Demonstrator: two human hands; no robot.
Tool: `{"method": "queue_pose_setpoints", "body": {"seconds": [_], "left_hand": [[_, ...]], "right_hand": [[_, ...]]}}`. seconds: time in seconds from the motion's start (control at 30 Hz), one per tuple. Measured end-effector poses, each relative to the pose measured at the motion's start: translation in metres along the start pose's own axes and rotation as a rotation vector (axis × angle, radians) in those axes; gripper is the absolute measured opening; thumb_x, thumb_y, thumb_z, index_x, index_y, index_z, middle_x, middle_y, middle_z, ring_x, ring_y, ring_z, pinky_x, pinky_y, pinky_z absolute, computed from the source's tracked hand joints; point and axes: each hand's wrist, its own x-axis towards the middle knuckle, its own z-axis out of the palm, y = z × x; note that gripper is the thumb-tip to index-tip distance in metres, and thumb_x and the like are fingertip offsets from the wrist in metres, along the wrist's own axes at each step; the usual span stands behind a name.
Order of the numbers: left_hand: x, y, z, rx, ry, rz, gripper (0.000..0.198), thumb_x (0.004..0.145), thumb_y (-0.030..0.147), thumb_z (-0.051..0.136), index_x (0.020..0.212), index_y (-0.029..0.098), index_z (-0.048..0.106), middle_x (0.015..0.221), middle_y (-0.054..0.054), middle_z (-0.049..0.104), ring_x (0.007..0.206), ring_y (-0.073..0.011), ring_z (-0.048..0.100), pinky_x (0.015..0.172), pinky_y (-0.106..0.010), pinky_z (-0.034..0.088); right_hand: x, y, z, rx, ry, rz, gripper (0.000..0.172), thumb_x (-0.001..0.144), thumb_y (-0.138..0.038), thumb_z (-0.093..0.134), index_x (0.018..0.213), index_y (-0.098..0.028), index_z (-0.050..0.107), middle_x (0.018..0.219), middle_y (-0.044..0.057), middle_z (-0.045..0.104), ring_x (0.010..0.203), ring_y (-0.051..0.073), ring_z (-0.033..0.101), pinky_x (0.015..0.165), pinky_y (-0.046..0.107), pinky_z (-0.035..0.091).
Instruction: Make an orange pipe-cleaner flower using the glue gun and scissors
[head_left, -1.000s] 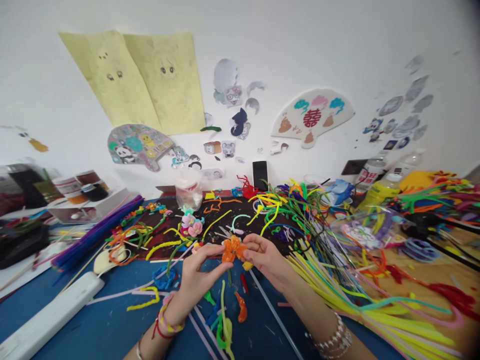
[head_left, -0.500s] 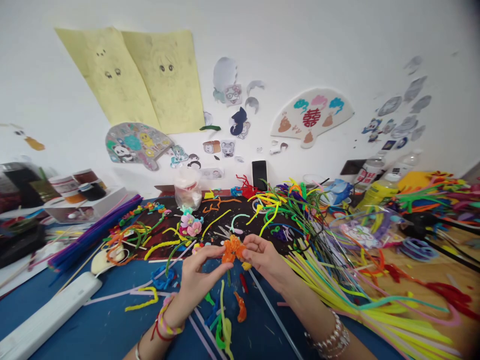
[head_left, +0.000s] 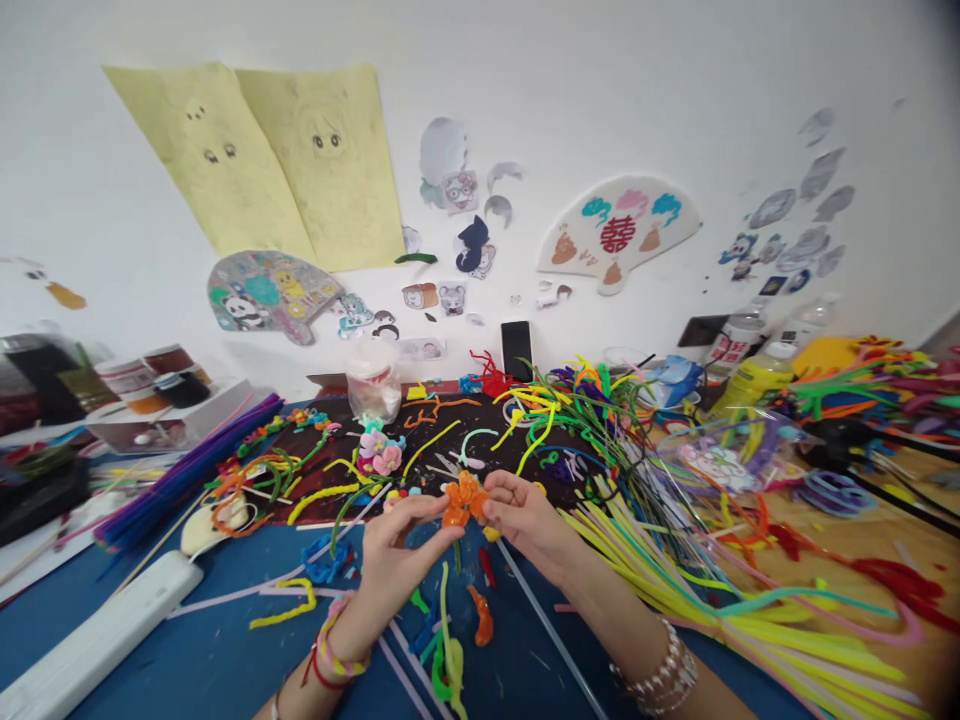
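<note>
Both my hands pinch a small orange pipe-cleaner flower [head_left: 463, 497] above the blue table top [head_left: 187, 650]. My left hand [head_left: 394, 555] grips its left side with thumb and fingers closed. Closed on the flower's right side is my right hand [head_left: 525, 515]. A thin green stem hangs down from the flower between the hands. Loose green and orange pipe-cleaner pieces [head_left: 457, 625] lie on the table just below my hands.
A big bundle of yellow and green pipe cleaners [head_left: 720, 610] fans out at the right. A purple bundle [head_left: 187, 470] and a white power strip [head_left: 97, 640] lie at the left. A finished pink flower [head_left: 381, 452], a plastic cup [head_left: 373, 378] and bottles [head_left: 757, 375] stand farther back.
The hands and the orange flower stay almost in place; the view has shifted slightly.
</note>
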Motion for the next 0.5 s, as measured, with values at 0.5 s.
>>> {"method": "queue_pose_setpoints", "body": {"seconds": [0.5], "left_hand": [[-0.0009,-0.0029,-0.0020,0.043,-0.028,0.040,0.025,0.063,0.022,0.076,0.086,0.018,0.069,0.076,-0.004,0.071,0.070,-0.0176,0.067,0.063,-0.028,0.058]], "right_hand": [[0.0011,0.0023,-0.0029,0.034,-0.033,0.012,0.030,0.054,-0.019,0.082,0.076,-0.018,0.062,0.061,-0.006,0.064,0.055,0.006,0.058,0.061,0.019,0.044]]}}
